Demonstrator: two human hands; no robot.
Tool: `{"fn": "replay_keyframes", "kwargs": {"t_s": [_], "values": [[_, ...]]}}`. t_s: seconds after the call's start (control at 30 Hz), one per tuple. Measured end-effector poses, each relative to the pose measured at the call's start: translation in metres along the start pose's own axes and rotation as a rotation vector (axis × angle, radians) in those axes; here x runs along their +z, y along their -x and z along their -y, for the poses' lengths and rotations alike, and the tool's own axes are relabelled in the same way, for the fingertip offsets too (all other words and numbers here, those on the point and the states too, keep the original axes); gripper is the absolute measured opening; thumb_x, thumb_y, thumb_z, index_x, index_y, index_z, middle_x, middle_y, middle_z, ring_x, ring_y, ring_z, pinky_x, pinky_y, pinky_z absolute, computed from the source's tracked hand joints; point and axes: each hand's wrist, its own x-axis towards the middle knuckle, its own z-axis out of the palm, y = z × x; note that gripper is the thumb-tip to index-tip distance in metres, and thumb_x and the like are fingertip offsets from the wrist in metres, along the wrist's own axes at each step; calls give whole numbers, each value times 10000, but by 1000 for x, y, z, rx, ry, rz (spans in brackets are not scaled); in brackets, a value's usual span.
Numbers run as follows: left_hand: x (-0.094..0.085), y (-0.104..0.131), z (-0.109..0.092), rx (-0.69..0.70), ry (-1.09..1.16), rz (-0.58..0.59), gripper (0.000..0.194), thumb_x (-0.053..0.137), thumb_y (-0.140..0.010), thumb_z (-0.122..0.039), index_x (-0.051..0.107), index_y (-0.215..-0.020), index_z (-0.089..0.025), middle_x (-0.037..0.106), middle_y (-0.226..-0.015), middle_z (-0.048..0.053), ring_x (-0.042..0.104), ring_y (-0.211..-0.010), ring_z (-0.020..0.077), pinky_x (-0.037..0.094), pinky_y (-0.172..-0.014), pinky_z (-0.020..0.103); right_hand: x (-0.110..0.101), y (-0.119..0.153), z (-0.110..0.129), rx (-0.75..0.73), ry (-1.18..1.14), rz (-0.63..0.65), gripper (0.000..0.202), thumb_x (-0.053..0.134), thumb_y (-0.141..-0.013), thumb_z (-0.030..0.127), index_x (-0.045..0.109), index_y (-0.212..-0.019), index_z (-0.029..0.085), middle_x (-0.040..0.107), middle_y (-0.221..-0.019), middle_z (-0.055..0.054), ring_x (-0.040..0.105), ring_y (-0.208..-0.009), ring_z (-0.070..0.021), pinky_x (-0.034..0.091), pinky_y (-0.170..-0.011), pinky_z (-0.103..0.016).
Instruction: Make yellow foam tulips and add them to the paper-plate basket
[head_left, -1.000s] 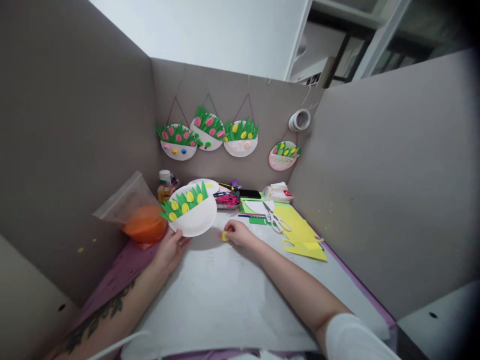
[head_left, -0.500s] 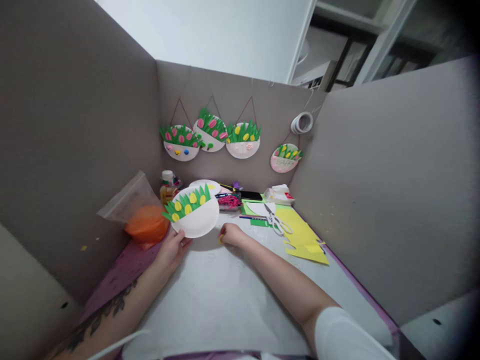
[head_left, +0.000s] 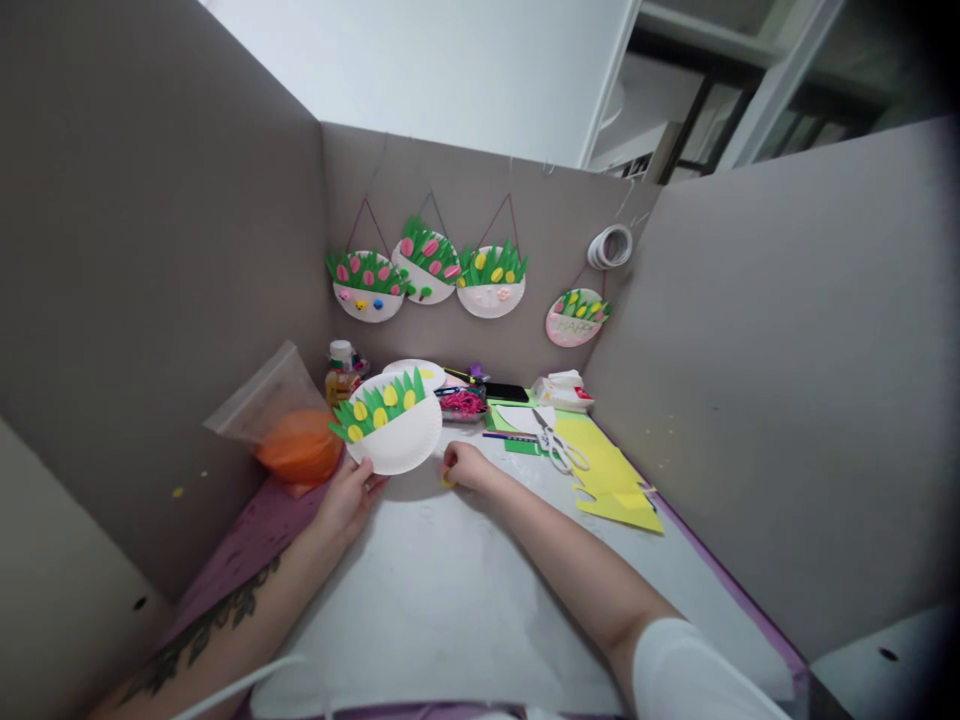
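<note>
My left hand grips the lower edge of a white paper plate basket, tilted up above the table. Green paper grass and several yellow paper tulips stand out of its pocket. To its right, my right hand is closed in a pinch on a small yellow paper piece, mostly hidden by the fingers. The hand is low over the table, apart from the plate.
White-handled scissors and yellow paper sheets lie at right. A zip bag of orange material and a bottle stand left. Finished plate baskets hang on the grey back panel. A black phone lies behind.
The whole view has shifted slightly. Both hands keep nearly the same pose, still holding the plate basket and the yellow paper piece.
</note>
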Motion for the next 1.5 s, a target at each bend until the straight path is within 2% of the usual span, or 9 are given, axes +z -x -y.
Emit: {"fn": "replay_keyframes", "kwargs": {"t_s": [0.23, 0.37, 0.67, 0.8, 0.93, 1.03, 1.13, 1.27, 1.5], "values": [[0, 3, 3, 12, -78, -47, 104, 565, -776, -148, 579, -874, -179, 655, -839, 18, 597, -621, 85, 499, -580, 200, -35, 4, 10, -97, -277, -87, 87, 596, -646, 184, 568, -717, 143, 613, -645, -9, 552, -582, -108, 420, -548, -209], [6, 11, 7, -25, -191, -9, 110, 580, -758, -163, 596, -867, -154, 619, -727, 10, 548, -537, 77, 495, -481, 184, -30, 11, 36, -246, -460, -126, 167, 652, -630, 270, 598, -731, 149, 633, -650, -10, 576, -597, -125, 437, -565, -221], [12, 20, 6, -92, -188, 20, 87, 596, -733, -151, 595, -812, -115, 608, -685, 16, 543, -519, 69, 490, -423, 153, -5, 5, 63, -282, -9, -125, 76, 623, -645, 187, 651, -714, 174, 659, -684, 0, 580, -647, -137, 392, -560, -214], [12, 14, 3, -94, -145, -25, 56, 567, -748, -110, 593, -798, -114, 621, -663, 27, 550, -494, 69, 493, -413, 152, -18, 11, 58, -302, 9, -253, 111, 539, -733, 198, 646, -749, 171, 663, -749, -15, 575, -700, -145, 409, -634, -235], [13, 8, -10, -26, -89, -76, 60, 535, -764, -86, 590, -764, -109, 622, -646, 29, 551, -473, 67, 492, -405, 149, -17, 43, 43, -384, 67, -375, 214, 412, -831, 199, 622, -830, 155, 648, -831, -55, 565, -772, -159, 424, -720, -272], [12, 3, -21, 81, -52, -94, 87, 512, -766, -61, 590, -759, -101, 632, -697, 33, 565, -496, 71, 482, -394, 146, 6, 76, 32, -545, 243, -85, 249, 407, -848, 212, 625, -953, 152, 630, -1042, -100, 528, -1016, -204, 389, -885, -334], [9, -1, -26, 115, -37, -98, 97, 510, -768, -55, 588, -739, -105, 618, -681, 10, 554, -488, 63, 483, -398, 146, 33, 92, 27, -654, 413, 204, 562, 440, -847, 411, 363, -1337, 146, 314, -1424, -137, 231, -1316, -291, 215, -1038, -474], [2, -6, -25, 99, -34, -107, 120, 497, -782, -57, 598, -751, -114, 626, -699, 6, 562, -499, 60, 491, -416, 146, 39, 72, 20, -535, 497, 269, 665, 322, -867, 516, 172, -1422, 182, 183, -1481, -103, 110, -1357, -295, 119, -1060, -526], [-1, -11, -41, 92, 25, -161, 146, 470, -803, -58, 596, -775, -126, 632, -681, 2, 577, -494, 60, 500, -421, 139, -12, 50, -31, -134, 577, 157, 679, 268, -887, 462, 153, -1419, 58, 97, -1487, -151, 66, -1371, -263, 110, -1088, -425]]}}
